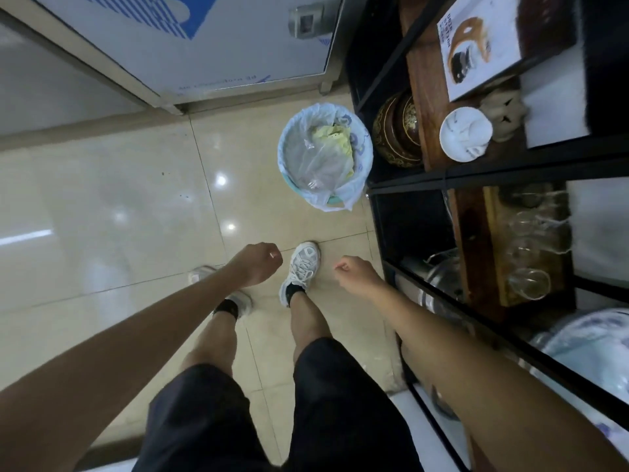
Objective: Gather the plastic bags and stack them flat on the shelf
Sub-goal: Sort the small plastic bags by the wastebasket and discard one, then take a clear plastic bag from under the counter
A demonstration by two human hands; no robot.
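While both arms reach forward and down over the floor, the left hand [256,265] is curled into a loose fist with nothing visible in it, and the right hand [355,272] is likewise curled with its fingers tucked under, empty as far as can be seen. Neither hand touches anything; they hang apart above the pale tiled floor [136,199], with a white sneaker [301,267] between them and the other foot partly hidden under the left forearm. Further ahead stands a round waste bin [325,158] lined with a pale plastic bag whose edges fold over the rim; crumpled clear plastic and a yellowish scrap lie inside it. Just right of the bin rises a black-framed shelf unit [476,178]. Its compartments hold a dark round lacquered box [396,131], a white bowl [465,134], a printed card [480,46] on a wooden board and, nearer the person, clear glassware [531,253]. At the lower right of the shelf lies something pale blue and white [592,342]; whether it is plastic bags cannot be told.
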